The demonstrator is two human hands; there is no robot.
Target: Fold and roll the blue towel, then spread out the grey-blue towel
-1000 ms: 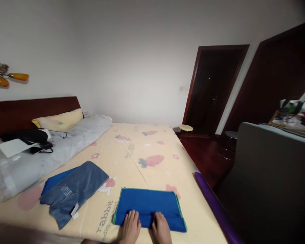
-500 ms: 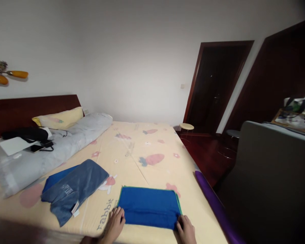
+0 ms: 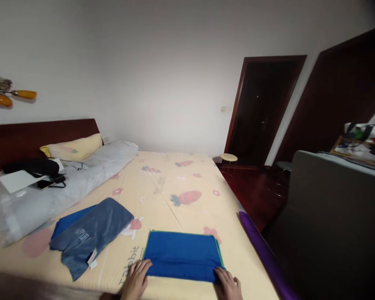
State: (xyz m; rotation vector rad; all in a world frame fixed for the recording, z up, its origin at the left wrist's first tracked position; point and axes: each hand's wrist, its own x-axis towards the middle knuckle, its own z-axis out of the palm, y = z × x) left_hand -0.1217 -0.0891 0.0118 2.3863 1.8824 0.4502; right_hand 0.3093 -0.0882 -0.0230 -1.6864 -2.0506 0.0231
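A folded towel (image 3: 183, 255) lies on the bed (image 3: 181, 183); a second towel (image 3: 92, 233) lies to its left, pillows (image 3: 71, 146) behind.

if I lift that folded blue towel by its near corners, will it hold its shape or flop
The folded blue towel will probably flop: it is soft cloth lying flat in layers on the bed. It looks light, so the left hand and right hand at its near corners should raise it easily. The fold may fall open unless both layers are pinched.
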